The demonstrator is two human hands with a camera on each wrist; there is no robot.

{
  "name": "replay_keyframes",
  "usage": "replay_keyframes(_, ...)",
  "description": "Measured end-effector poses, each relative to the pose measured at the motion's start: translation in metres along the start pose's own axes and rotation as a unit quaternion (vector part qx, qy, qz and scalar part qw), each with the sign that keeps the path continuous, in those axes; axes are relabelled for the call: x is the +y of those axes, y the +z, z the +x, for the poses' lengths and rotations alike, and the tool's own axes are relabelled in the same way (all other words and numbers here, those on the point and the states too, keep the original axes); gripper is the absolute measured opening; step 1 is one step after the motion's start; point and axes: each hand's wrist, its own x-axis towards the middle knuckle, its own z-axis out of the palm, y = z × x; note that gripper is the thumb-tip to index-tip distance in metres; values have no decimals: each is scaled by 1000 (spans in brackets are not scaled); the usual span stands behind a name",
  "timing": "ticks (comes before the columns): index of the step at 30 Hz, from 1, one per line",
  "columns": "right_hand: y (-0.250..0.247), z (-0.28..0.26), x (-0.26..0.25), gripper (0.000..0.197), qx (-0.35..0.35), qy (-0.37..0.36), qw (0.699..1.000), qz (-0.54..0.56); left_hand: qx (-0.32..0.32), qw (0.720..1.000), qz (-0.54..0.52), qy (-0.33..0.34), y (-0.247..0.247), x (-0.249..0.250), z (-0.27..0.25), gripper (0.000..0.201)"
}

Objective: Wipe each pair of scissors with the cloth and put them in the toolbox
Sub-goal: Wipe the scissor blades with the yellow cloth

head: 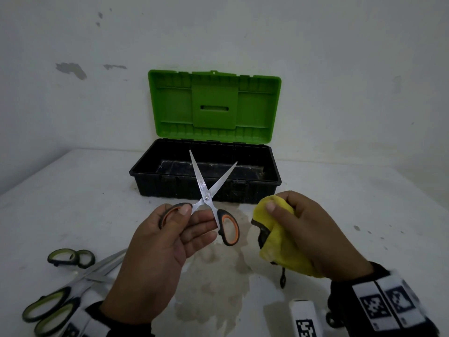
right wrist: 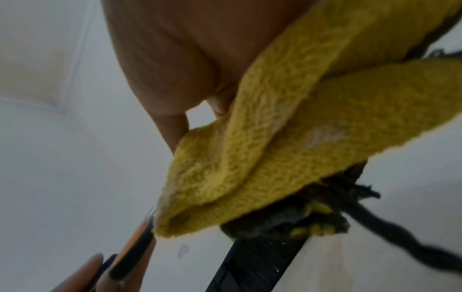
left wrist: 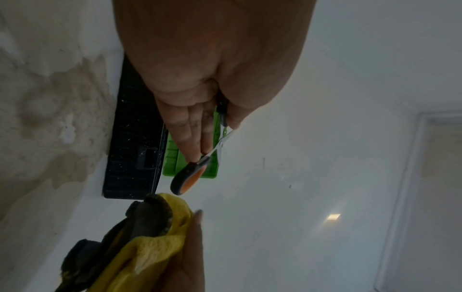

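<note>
My left hand (head: 170, 237) holds a pair of orange-and-black scissors (head: 209, 198) by one handle loop, thumb on top, blades spread apart and pointing up in front of the toolbox (head: 272, 181). The same scissors (left wrist: 190, 177) show under the fingers in the left wrist view. My right hand (head: 311, 229) grips a bunched yellow cloth (head: 279, 242) just right of the scissors, not touching them. The cloth (right wrist: 275, 158) fills the right wrist view. The toolbox is black with its green lid (head: 213, 105) standing up, and it looks empty.
Two pairs of green-handled scissors (head: 73, 283) lie on the white table at the lower left. A stained patch (head: 213, 283) marks the table between my hands. A white tagged block (head: 303, 317) sits at the bottom edge. A wall rises right behind the toolbox.
</note>
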Motion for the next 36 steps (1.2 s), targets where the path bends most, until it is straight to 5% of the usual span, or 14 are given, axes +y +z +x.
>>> replay_keyframes(3, 4, -1, -1, 8, 13, -87, 991, -102, 2, 1000, 6, 1, -1, 0, -1, 26)
replay_keyframes(9, 6, -12, -22, 12, -8, -193, 978, -77, -17, 1000, 22, -12, -1, -2, -7, 29)
replay_keyframes(14, 13, -12, -37, 19, 51, -253, 964, -70, -47, 998, 24, -38, 4, 0, -14, 25)
replay_keyframes(19, 23, -7, -31, 14, 107, -324, 921, -190, -49, 998, 11, -48, 7, 4, -17, 27)
replay_keyframes(28, 27, -17, -31, 35, 107, -369, 886, -260, -83, 994, -6, -64, 9, 13, -21, 27)
replay_keyframes(36, 34, -18, -26, 31, 155, -377, 870, -277, -92, 994, -3, -60, 12, 14, -22, 36)
